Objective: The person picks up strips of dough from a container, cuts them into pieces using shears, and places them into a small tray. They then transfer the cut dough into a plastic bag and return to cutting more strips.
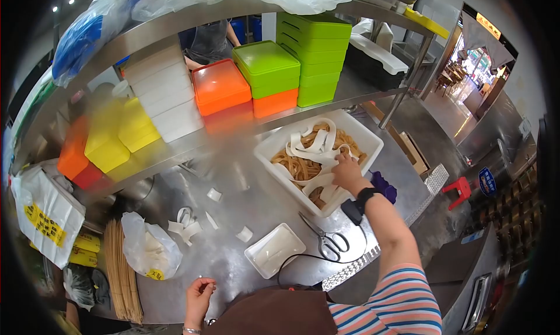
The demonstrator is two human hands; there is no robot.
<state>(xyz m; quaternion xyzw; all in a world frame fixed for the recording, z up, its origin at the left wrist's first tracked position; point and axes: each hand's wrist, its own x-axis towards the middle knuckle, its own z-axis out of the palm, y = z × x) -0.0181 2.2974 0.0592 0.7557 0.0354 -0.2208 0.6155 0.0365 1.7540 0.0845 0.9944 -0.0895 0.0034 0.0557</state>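
The right hand (348,173) is lowered over the white rectangular bin (367,141), fingers bent and in contact with the white strips (318,147); whether the fingertips are closed on a strip cannot be told. The white strips lie looped over the brown strips (298,167) inside the bin. The left hand (199,295) is at the near side of the bench (227,271), well apart from the bin, with its fingers curled into a narrow posture; whether the fingertips meet the thumb cannot be told.

The scissors (323,236) lie on the bench between the bin and the shallow white tray (275,250). The purple cloth (383,187) is located just beside the bin, near the right wrist. The bundle of thin wooden sticks (121,271) and the translucent plastic bag (153,247) are adjacent on the left side. Orange lidded containers (221,87) and green containers (265,66) are stacked beyond the bench surface.
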